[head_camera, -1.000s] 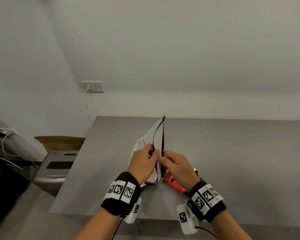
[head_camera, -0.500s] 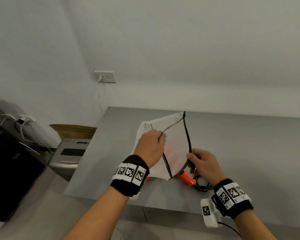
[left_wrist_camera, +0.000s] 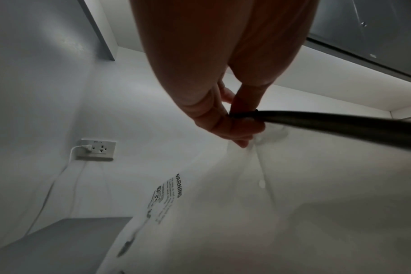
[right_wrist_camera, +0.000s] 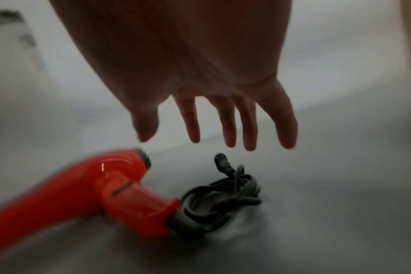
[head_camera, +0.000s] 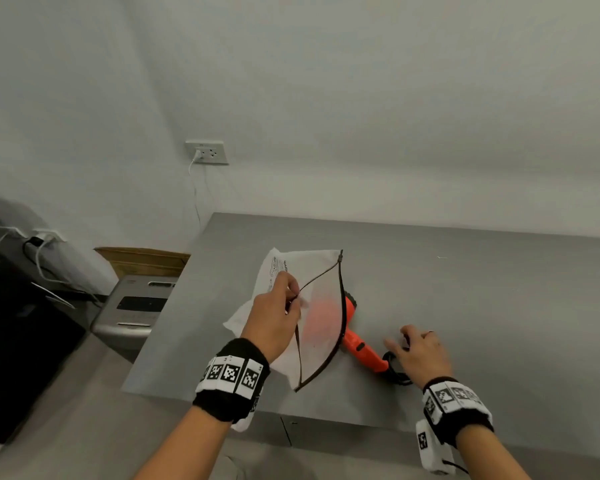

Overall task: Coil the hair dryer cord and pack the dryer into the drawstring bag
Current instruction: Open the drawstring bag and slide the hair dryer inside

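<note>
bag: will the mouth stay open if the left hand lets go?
Probably not. The bag looks thin and see-through, so it is likely floppy and light. Only the left hand pinching the dark rim holds the mouth open. It may also slide easily on the table.

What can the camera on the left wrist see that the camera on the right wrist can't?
Only the left wrist view shows the left hand pinching the dark rim of the white bag, the warning print on the bag, and the wall socket with a white plug in it.

Only the right wrist view shows the right hand with its fingers spread, the red hair dryer and its coiled black cord.

Both show the grey table.
</note>
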`<state>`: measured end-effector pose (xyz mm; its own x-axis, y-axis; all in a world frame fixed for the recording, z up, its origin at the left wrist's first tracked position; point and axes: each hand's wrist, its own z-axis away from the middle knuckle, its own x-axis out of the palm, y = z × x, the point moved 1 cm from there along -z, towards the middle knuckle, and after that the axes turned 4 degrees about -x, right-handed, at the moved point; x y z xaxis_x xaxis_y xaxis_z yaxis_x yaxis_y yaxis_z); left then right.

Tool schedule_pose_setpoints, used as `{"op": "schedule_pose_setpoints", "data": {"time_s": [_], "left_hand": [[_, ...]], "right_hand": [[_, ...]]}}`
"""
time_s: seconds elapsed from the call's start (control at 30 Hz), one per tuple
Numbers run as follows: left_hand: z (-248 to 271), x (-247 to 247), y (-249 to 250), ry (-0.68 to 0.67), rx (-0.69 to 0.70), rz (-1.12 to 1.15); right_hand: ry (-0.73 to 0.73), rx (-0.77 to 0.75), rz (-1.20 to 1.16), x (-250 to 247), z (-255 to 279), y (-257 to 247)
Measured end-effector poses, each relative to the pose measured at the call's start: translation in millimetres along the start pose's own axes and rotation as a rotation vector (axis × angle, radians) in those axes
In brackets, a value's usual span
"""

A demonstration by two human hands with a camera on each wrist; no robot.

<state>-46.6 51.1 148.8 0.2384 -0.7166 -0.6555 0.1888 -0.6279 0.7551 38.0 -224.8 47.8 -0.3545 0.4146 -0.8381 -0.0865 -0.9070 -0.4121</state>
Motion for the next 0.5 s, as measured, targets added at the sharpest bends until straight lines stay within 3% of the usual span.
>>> {"op": "schedule_pose_setpoints", "data": {"time_s": [0.13,0.33,0.5], "left_hand": [[1.6,8.8,-1.3,-0.002,-0.02,0.003],[9.0,19.0,12.0,-0.055,0.031,-0.019],[20.6,15.8,25.5,-0.037,0.077,0.026]], "right_hand": [[-0.201,-0.01,0.166,35.4,0.6,-3.1],[-0.107,-0.138,0.336,56.3,6.2,-11.3],[-0.205,-0.126,0.065,60.7,9.8,-15.7]]}}
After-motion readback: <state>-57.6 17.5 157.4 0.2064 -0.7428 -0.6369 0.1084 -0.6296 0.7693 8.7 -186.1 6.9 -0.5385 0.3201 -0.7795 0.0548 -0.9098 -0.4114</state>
